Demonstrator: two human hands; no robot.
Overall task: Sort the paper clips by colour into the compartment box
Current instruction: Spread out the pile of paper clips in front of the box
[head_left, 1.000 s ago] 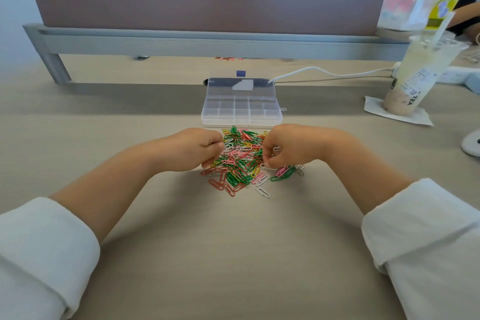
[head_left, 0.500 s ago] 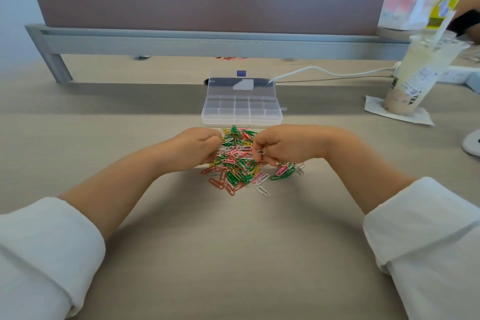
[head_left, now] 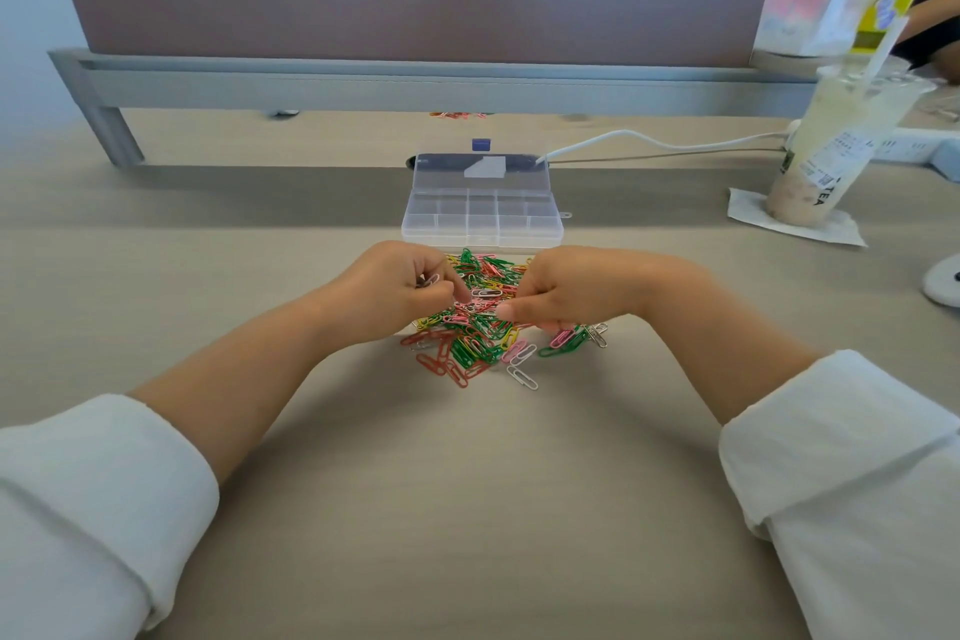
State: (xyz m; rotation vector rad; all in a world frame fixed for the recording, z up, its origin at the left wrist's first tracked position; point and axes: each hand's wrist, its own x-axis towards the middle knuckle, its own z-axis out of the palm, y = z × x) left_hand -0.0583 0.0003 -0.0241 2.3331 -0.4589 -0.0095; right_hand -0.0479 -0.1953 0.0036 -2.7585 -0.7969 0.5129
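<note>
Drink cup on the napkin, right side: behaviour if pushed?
Probably tips rather than slides: the drink cup is tall with a base narrower than its top. It looks mostly full, so likely heavy. The napkin under it may slip.

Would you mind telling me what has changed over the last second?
The right hand moved left over the clip pile, picking up a pale paper clip, and the left hand, gripping gathered clips, edged right to meet it; the clip now sits between their fingertips. The pile, compartment box and drink cup stayed put.
</note>
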